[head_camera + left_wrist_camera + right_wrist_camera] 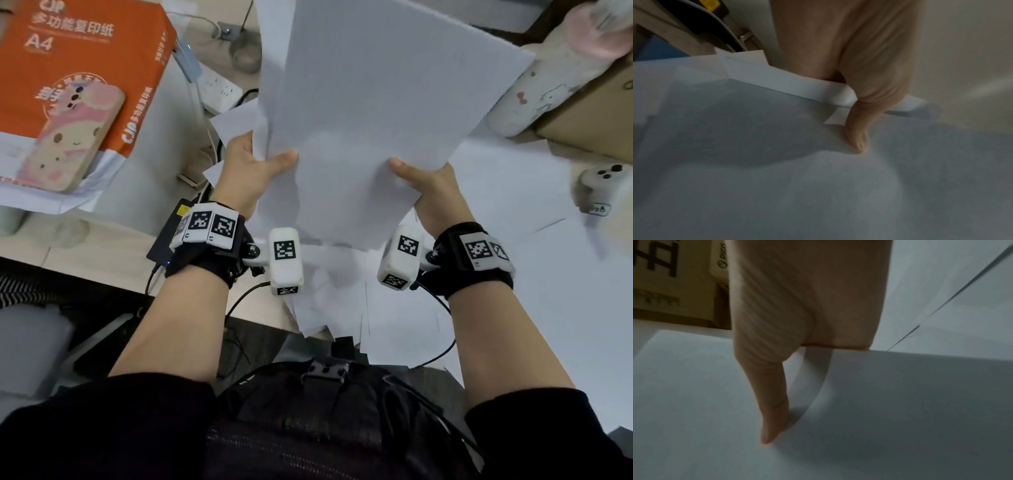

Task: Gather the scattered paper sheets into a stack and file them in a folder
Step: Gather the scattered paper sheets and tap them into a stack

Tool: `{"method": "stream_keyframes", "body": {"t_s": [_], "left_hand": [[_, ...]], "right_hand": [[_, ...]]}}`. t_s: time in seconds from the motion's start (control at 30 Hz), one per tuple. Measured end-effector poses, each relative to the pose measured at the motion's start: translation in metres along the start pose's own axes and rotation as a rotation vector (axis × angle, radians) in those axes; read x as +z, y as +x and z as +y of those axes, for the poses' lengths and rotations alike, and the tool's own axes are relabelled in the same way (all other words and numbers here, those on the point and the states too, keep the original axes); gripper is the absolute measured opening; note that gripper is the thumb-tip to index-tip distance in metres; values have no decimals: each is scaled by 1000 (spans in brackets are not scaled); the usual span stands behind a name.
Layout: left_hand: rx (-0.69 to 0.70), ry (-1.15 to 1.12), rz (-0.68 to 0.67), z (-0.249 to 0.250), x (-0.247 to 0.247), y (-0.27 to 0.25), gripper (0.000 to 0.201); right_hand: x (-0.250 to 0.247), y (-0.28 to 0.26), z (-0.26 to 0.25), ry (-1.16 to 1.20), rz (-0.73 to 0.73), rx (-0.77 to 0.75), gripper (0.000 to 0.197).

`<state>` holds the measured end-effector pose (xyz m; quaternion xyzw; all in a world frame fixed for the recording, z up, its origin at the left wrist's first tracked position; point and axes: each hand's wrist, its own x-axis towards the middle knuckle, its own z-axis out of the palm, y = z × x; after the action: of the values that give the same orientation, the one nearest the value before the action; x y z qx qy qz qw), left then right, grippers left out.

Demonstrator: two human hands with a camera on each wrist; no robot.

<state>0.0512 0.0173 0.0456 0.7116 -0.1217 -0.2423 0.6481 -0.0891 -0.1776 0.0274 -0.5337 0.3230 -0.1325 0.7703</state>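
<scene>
A bundle of white paper sheets [359,102] is held up in front of me, above the desk, its edges uneven. My left hand [255,171] grips its left edge, thumb on top, the other fingers hidden behind. My right hand [424,186] grips the lower right edge the same way. In the left wrist view my left hand [857,126] pinches several offset sheets [777,178]. In the right wrist view my right hand [777,386] presses its thumb on the top sheet [879,418]. More loose sheets [513,274] lie spread over the desk below. No folder is in view.
An orange A4 paper ream box [78,68] stands at the back left with a pink phone [72,137] on it. A power strip [219,87] and cables lie behind. A cardboard box [596,113] and another person's sleeve [548,78] are at the back right.
</scene>
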Motion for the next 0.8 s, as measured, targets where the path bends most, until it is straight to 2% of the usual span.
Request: {"method": "stream_keyframes", "body": {"t_s": [0.1,0.17,0.3,0.37,0.43,0.5,0.6,0.8], "left_hand": [[74,-3,-27,15,0,-1,26],[110,7,-41,24,-1,-2,25],[173,27,-53,37,-1,-2,22],[200,20,-44,42,0,-2,21],[218,7,-32,44,2,-3,23],[215,0,-1,41,3,-4,23],[159,-17,56,28,6,-6,23],[33,-88,67,5,15,-7,21]], "right_hand": [[-1,-3,-14,-24,-23,-36,30],[-1,-7,-21,-15,-28,-44,21],[5,-17,-39,-25,23,-120,36],[5,-21,-47,-64,47,-177,28],[6,-26,-53,-48,52,-249,32],[5,-28,-55,-35,72,-289,28],[6,-25,-47,-29,85,-253,31],[7,-18,-22,-40,90,-109,38]]}}
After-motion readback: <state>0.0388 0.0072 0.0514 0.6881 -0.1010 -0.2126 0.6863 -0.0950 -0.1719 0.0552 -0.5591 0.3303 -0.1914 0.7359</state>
